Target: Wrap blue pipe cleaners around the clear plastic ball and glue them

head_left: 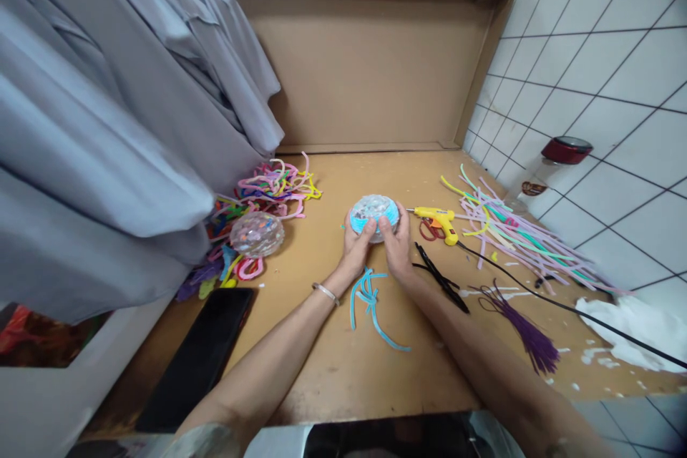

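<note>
Between my two hands is a round, clear plastic container [374,205] with a light blue band around it, held just over the table. My left hand [356,237] is closed on its left side, thumb on the near face. On the right side my right hand [397,240] grips it the same way, the two thumbs almost meeting. Blue pipe cleaner pieces [368,295] lie in a loose tangle between my forearms. Just right of my right hand lie a yellow glue gun [437,218] and red-handled scissors [429,230], partly under the gun.
At left, a second clear container [257,234] sits by piled coloured pipe cleaners [276,186] and a black phone [198,354]. Rightward lie black pliers-like tools [443,279], a purple tassel [523,329], pastel pipe cleaners [515,229], a jar [547,168] and white tissue [638,329]. Grey cloth [123,129] hangs left.
</note>
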`<state>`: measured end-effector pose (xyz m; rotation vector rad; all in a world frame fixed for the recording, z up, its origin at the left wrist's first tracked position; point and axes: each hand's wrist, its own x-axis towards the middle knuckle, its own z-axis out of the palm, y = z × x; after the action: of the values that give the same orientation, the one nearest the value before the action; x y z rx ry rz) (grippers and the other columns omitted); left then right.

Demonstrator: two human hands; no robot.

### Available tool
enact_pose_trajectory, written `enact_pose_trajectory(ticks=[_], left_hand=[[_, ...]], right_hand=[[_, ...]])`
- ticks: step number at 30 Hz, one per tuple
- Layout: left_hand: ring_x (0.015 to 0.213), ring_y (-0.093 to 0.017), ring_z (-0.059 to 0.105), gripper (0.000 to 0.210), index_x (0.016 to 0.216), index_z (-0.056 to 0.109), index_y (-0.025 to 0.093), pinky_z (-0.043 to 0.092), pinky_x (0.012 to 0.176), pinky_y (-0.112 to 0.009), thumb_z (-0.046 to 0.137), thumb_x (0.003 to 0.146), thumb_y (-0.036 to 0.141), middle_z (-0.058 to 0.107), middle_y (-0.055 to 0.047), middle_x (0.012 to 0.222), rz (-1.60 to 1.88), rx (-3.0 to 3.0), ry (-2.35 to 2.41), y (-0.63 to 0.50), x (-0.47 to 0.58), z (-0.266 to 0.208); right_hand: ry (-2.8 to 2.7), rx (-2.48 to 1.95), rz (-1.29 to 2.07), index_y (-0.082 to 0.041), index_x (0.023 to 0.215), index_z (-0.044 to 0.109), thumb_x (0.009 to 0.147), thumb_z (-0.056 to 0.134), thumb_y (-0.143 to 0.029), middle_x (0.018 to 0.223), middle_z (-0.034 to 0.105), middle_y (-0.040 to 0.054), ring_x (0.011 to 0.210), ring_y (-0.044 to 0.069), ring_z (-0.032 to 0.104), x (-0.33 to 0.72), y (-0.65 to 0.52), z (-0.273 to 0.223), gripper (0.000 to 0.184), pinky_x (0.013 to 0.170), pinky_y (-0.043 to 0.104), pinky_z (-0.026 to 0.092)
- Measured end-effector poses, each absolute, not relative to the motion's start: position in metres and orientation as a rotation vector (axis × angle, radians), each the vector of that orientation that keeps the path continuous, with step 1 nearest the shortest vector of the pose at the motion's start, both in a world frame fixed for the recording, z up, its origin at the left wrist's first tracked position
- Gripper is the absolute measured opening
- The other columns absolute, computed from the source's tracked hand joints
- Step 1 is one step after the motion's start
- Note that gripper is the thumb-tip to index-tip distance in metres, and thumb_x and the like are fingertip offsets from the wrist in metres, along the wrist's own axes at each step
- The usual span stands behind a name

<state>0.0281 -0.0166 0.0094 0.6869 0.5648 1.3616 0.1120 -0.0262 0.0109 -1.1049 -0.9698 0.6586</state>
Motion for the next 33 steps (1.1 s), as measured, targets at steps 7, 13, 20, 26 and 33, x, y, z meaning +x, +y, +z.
enact_pose_trajectory(ticks=[7,13,20,26,33], left_hand=[[0.116,-0.029,0.067,0.066,0.118,0.063,0.021,0.051,0.103,-0.04,0.088,0.065,0.052,0.073,-0.008,0.117,1.46,0.798,0.537,-0.014,0.025,0.012],[0.113,-0.028,0.068,0.069,0.116,0.064,0.018,0.053,0.101,-0.04,0.087,0.063,0.055,0.073,-0.009,0.116,1.469,0.844,0.525,-0.009,0.021,0.01],[0.113,-0.03,0.068,0.067,0.115,0.064,0.016,0.054,0.099,-0.041,0.086,0.065,0.055,0.073,-0.012,0.119,1.435,0.837,0.524,-0.007,0.018,0.009],[0.113,-0.028,0.068,0.069,0.119,0.062,0.018,0.052,0.102,-0.038,0.088,0.064,0.052,0.072,-0.01,0.122,1.458,0.857,0.558,-0.008,0.019,0.007],[0.111,-0.025,0.068,0.065,0.117,0.062,0.02,0.051,0.103,-0.037,0.087,0.066,0.051,0.073,-0.007,0.115,1.483,0.88,0.565,-0.007,0.019,0.003]], right_hand=[[-0.914,-1.013,0.792,-0.019,0.134,0.051,0.067,0.077,-0.064,0.132,0.063,0.0148,0.116,0.027,0.062,0.106,-0.028,0.015,0.085,0.108,0.045,0.047],[-0.827,-0.969,0.821,-0.02,0.121,0.059,0.063,0.083,-0.056,0.12,0.069,0.0097,0.107,0.024,0.065,0.106,-0.027,0.02,0.072,0.101,0.043,0.051],[-0.784,-0.909,0.868,-0.021,0.11,0.063,0.069,0.079,-0.054,0.112,0.071,0.0069,0.102,0.022,0.065,0.111,-0.023,0.02,0.055,0.094,0.039,0.054],[-0.762,-0.907,0.92,-0.022,0.109,0.062,0.077,0.069,-0.058,0.105,0.071,0.0044,0.095,0.021,0.065,0.113,-0.02,0.014,0.049,0.09,0.038,0.054],[-0.869,-0.948,0.856,-0.022,0.121,0.055,0.065,0.084,-0.049,0.119,0.067,0.0078,0.106,0.023,0.064,0.109,-0.028,0.015,0.069,0.099,0.039,0.05]])
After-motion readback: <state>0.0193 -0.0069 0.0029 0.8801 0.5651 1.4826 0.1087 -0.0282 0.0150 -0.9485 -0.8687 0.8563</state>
